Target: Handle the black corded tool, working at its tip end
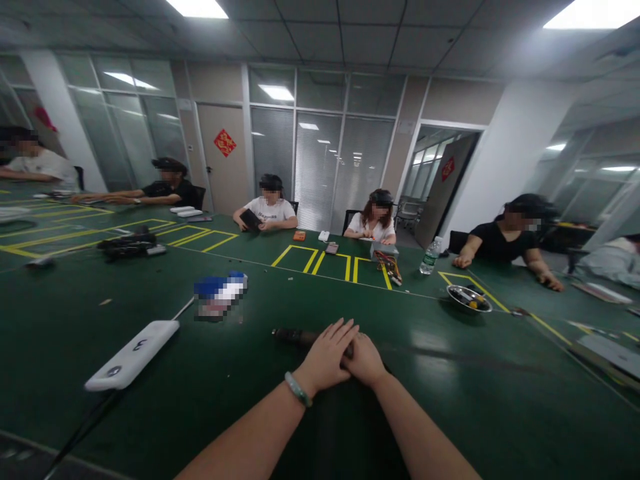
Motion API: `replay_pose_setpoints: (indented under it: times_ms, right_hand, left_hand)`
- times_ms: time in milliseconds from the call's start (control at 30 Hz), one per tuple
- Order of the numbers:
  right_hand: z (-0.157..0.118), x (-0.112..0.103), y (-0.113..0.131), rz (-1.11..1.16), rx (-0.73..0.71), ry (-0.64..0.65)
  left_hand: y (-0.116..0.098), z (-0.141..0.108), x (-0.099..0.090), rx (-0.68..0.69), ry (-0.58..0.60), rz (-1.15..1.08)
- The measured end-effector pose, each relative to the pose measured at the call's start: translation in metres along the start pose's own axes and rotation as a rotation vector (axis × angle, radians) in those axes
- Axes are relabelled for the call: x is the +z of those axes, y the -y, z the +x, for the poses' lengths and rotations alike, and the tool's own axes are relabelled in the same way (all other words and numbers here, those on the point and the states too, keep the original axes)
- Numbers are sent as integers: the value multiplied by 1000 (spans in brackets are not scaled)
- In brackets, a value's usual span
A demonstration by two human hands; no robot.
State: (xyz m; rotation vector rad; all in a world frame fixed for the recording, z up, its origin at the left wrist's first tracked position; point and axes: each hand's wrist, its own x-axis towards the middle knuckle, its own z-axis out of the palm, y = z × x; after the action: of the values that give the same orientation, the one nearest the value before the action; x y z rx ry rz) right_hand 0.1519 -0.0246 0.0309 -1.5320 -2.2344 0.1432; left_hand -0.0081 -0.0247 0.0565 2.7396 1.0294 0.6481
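In the head view, a shiny bowl [468,310] is seen near the right end of the table [500,413], with black and yellow bits inside. A clear bottle [429,259] is stood closer to the far edge. By the near edge's middle, a dark stick [289,336] is partly covered by the left hand [324,360], which is laid over the right hand [367,360]. Whether it is held in either grip cannot be told. Toward the near left corner, a white power strip [133,355] is seen. A packet [220,295] beyond it is blurred.

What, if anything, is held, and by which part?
The left hand and right hand cover the right part of the dark, cylindrical tool; whether they grip it cannot be told.
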Motion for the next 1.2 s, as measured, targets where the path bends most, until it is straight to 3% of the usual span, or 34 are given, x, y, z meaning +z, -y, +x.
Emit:
replay_pose_setpoints:
  times_ms: [233, 433, 533, 667, 767, 967, 1200]
  right_hand:
    - [-16, 0, 3, -9, -22, -143]
    - [-64, -7, -1, -206, 216, -292]
    - [-96, -20, -19, -228, 311, -220]
    - [-118, -45, -51, -119, 212, -4]
    - [-115, -59, -74, -94, 104, 55]
    - [-87, -68, -100, -201, -20, 5]
    - [-87, -64, -77, -295, 122, -3]
  left_hand:
    - [6, 5, 2, -37, -8, 23]
    - [8, 2, 0, -26, -10, 1]
    - [6, 1, -2, -23, 9, -3]
    - [2, -1, -8, -12, 37, -10]
    - [0, -3, -10, 16, 30, -16]
    - [0, -3, -7, 41, -47, 9]
    - [1, -1, -8, 10, -92, 27]
